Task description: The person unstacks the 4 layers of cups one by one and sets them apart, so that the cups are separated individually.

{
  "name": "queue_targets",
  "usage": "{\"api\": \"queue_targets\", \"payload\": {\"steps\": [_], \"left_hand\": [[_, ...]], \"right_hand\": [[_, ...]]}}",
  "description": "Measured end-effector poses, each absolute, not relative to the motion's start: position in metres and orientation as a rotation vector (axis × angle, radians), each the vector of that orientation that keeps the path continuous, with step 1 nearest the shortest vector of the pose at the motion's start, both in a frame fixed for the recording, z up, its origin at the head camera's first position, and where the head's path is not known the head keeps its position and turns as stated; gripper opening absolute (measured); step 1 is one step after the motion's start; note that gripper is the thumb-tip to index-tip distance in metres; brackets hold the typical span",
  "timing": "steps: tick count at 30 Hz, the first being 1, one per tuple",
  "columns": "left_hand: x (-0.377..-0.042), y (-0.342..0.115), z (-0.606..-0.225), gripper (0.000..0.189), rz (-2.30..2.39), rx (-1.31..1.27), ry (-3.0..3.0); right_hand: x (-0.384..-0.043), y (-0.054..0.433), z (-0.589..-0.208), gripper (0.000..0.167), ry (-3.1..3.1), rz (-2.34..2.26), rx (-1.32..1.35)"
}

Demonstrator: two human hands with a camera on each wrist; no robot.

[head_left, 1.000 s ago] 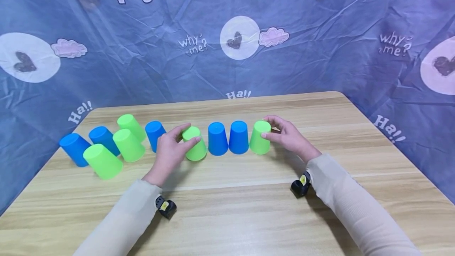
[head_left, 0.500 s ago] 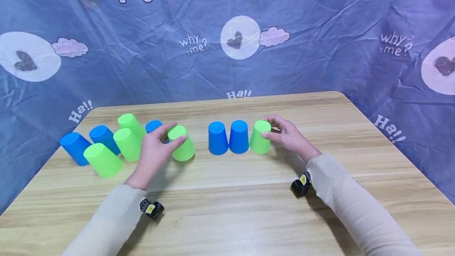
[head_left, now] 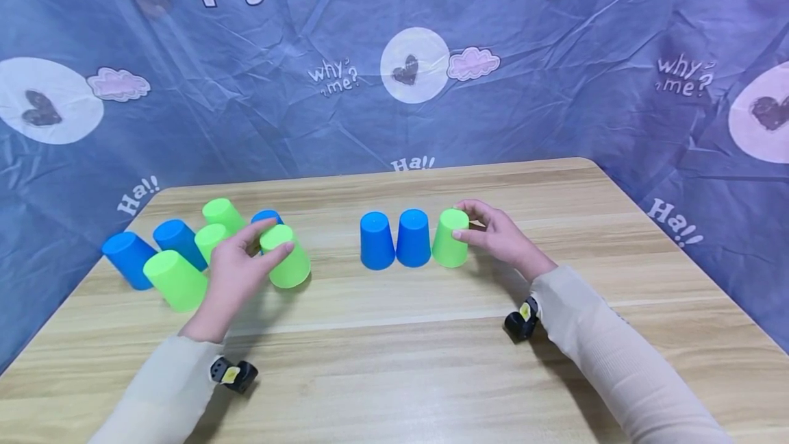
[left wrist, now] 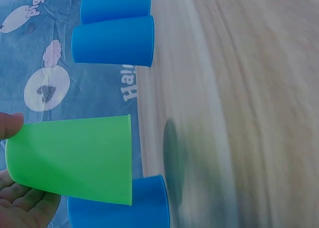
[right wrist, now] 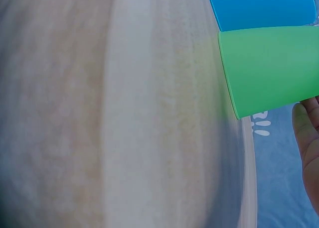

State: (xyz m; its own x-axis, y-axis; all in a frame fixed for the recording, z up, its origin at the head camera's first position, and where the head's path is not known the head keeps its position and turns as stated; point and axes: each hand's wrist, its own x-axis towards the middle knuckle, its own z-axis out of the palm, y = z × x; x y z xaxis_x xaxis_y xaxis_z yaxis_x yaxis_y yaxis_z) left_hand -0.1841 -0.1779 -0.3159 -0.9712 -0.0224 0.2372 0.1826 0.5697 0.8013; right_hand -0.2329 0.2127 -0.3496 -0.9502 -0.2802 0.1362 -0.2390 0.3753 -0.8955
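In the head view my left hand pinches an upside-down green cup between thumb and fingers near its base. The left wrist view shows this cup's rim off the table, with its shadow apart from it. A blue cup stands just behind it, mostly hidden. My right hand holds another upside-down green cup, thumb in front and fingers behind. That cup ends a short row, beside two blue cups: the nearer blue cup and the farther blue cup.
At the left is a cluster of upside-down cups: a front green cup, a back green cup, a partly hidden green cup, an outer blue cup and an inner blue cup. A printed blue cloth hangs behind the wooden table.
My left hand has carried its green cup leftward, away from the two blue cups and toward the cluster. The right hand and its cup have stayed in place.
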Motion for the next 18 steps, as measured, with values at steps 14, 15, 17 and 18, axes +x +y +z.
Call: {"api": "queue_targets", "payload": {"steps": [14, 15, 17, 18], "left_hand": [[-0.171, -0.202, -0.315, 0.059, -1.191, -0.054, -2.625], [-0.170, -0.204, -0.315, 0.059, -1.179, -0.050, -2.625], [-0.170, -0.207, -0.316, 0.059, -1.161, -0.040, -2.628], [-0.170, -0.209, -0.316, 0.059, -1.152, -0.034, -2.633]], "right_hand": [[-0.234, 0.213, -0.353, 0.041, 2.582, -1.667, -0.488], [-0.234, 0.213, -0.352, 0.041, 2.583, -1.668, -0.489], [-0.234, 0.213, -0.352, 0.041, 2.579, -1.673, -0.490], [-0.234, 0.214, -0.352, 0.041, 2.578, -1.675, -0.492]]}}
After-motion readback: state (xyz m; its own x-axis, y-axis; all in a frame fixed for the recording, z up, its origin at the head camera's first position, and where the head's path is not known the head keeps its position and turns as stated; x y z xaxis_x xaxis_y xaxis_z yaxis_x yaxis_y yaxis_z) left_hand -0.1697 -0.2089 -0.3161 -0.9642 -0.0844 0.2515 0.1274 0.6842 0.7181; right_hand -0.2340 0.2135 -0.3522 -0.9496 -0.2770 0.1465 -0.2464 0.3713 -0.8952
